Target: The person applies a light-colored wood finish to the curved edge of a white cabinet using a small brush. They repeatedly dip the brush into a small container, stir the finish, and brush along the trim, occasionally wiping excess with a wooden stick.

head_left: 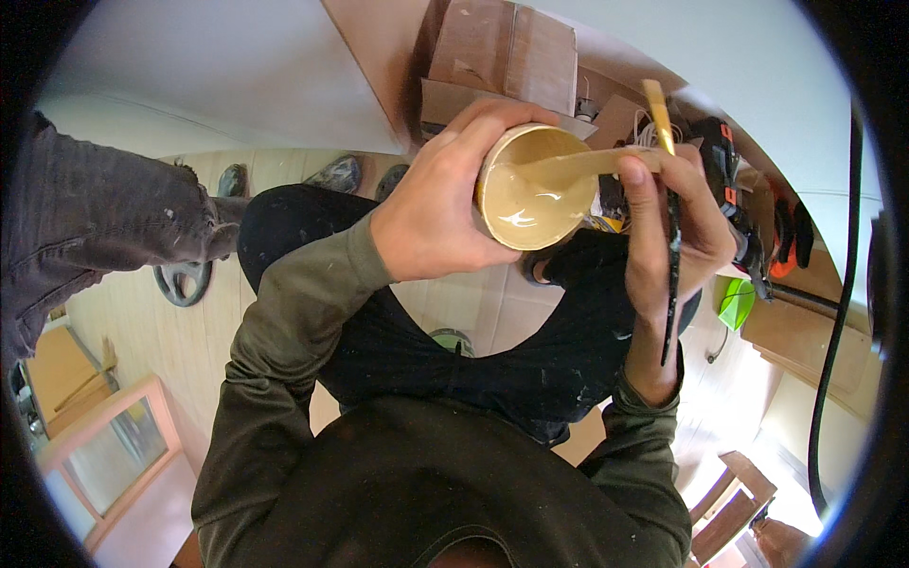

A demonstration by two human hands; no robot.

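At the far left, a second person's leg in worn dark trousers (114, 204) extends over a pale plank floor (213, 331). On the near left stands a pinkish frame (163, 417) with glass panes. Right of the leg's lower end, a black ring-shaped object with spokes (183, 284) lies on the floor, partly hidden by the leg.

The left hand (437, 194) is wrapped around the outside of a round cup (523, 148), fingers along its far side, thumb along its near side; the grip is closed. The cup is raised above the gap between the wearer's knees, tilted so its mouth shows. Inside is a glossy cream-coloured liquid (525, 213). Behind the cup, on the far side, sits a brown cardboard box (502, 52).

A flat stick (601, 166) runs from the right hand (689, 208) across the rim into the cup; its coated end lies over the liquid. The right hand pinches the stick between thumb and fingers and also retains a paintbrush (673, 265), bristle end pointing far, dark handle pointing near.

Further right: a bright green object (737, 303), a wooden chair (751, 476) at the near right, and a black cable (841, 322) at the right edge.
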